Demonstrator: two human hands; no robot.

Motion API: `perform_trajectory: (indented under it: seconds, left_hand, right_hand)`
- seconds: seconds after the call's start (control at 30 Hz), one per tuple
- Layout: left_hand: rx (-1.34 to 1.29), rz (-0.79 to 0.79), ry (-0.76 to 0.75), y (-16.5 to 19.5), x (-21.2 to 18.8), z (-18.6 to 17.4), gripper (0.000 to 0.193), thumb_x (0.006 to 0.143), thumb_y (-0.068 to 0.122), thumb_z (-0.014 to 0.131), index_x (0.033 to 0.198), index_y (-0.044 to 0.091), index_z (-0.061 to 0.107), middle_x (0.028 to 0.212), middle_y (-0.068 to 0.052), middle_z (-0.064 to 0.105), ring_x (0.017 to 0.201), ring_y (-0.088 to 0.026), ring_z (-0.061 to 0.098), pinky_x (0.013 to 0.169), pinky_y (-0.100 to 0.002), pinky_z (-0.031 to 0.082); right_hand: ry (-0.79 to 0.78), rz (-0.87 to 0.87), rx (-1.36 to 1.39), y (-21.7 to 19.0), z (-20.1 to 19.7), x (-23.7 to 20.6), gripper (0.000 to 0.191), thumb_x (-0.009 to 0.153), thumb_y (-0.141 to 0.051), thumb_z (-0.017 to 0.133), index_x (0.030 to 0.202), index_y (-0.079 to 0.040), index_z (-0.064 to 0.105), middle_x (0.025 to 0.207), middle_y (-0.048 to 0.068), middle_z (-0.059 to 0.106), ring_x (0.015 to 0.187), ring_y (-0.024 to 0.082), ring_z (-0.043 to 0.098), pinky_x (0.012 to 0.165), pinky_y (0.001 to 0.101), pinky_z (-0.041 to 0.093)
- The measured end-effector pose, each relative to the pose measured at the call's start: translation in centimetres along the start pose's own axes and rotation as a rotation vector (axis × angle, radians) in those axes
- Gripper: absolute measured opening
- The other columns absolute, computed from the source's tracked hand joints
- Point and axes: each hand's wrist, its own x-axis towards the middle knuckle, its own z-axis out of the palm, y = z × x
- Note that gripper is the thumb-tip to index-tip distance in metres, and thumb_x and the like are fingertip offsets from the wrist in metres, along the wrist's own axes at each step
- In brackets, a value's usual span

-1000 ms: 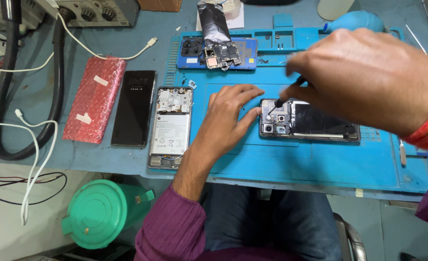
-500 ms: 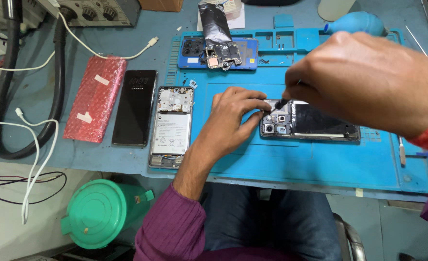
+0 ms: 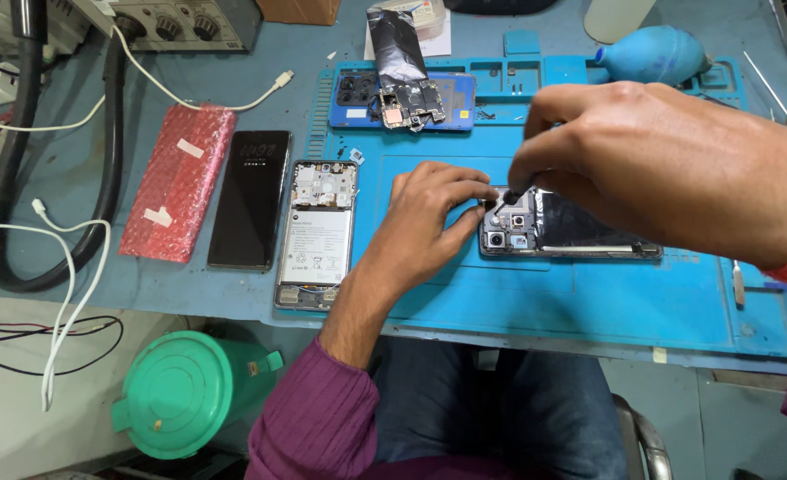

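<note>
An opened phone (image 3: pixel 580 233) lies on the blue work mat (image 3: pixel 589 302), its camera modules exposed at the left end. My left hand (image 3: pixel 429 222) rests on the mat, with the fingertips pressed against that left end. From above, my right hand (image 3: pixel 660 160) pinches a thin dark tool (image 3: pixel 511 196) whose tip touches the camera area. My right hand hides most of the tool's shaft.
Left of my hands lie a second opened phone with its battery showing (image 3: pixel 315 236), a black phone (image 3: pixel 251 200) and a red bubble-wrap pouch (image 3: pixel 178 182). A blue back cover with a circuit board (image 3: pixel 402 93) and a blue air blower (image 3: pixel 655 53) sit behind. White cables (image 3: pixel 64 293) and a green bin (image 3: pixel 189 391) lie below left.
My left fingers have curled in against the phone's left end. The tool tip has dropped slightly onto the camera area. The phone has not moved.
</note>
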Motion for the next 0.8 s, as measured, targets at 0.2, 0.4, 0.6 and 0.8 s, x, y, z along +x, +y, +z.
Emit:
perform_trajectory:
  seconds: [0.2,0.4,0.6,0.8]
  left_hand:
    - [-0.002,-0.008,0.001,0.17,0.15,0.05,0.022,0.093,0.017,0.069,0.113,0.011,0.076,0.123,-0.002,0.072,0.121,-0.024,0.060,0.105,-0.040,0.040]
    - [-0.014,-0.016,0.001,0.37,0.19,0.10,0.021,0.092,0.018,0.070,0.111,0.011,0.077,0.122,-0.003,0.072,0.120,-0.024,0.060,0.104,-0.040,0.040]
    - [0.000,-0.029,-0.003,0.52,0.29,0.05,0.022,0.093,0.022,0.070,0.111,0.012,0.077,0.122,-0.004,0.071,0.121,-0.024,0.059,0.104,-0.040,0.040]
    - [0.004,-0.026,-0.013,0.44,0.24,-0.02,0.025,0.092,0.030,0.074,0.111,0.013,0.078,0.122,-0.004,0.070,0.121,-0.024,0.059,0.104,-0.041,0.040]
  right_hand:
    - [-0.132,0.149,-0.073,-0.25,-0.28,-0.34,0.021,0.093,-0.034,0.069,0.105,-0.018,0.077,0.095,0.005,0.074,0.084,0.029,0.072,0.076,0.0413,0.058]
    - [-0.081,0.097,-0.026,-0.33,-0.46,-0.48,0.025,0.085,-0.025,0.075,0.110,-0.018,0.075,0.097,0.006,0.070,0.082,0.030,0.071,0.073,0.0443,0.057]
    - [-0.056,0.100,-0.044,-0.24,-0.57,-0.64,0.027,0.082,-0.023,0.076,0.108,-0.021,0.077,0.095,0.005,0.071,0.084,0.030,0.071,0.073,0.0444,0.057]
    - [-0.062,0.122,-0.065,0.37,-0.57,-0.73,0.023,0.084,-0.025,0.074,0.107,-0.024,0.078,0.094,0.003,0.071,0.084,0.027,0.072,0.075,0.0410,0.058]
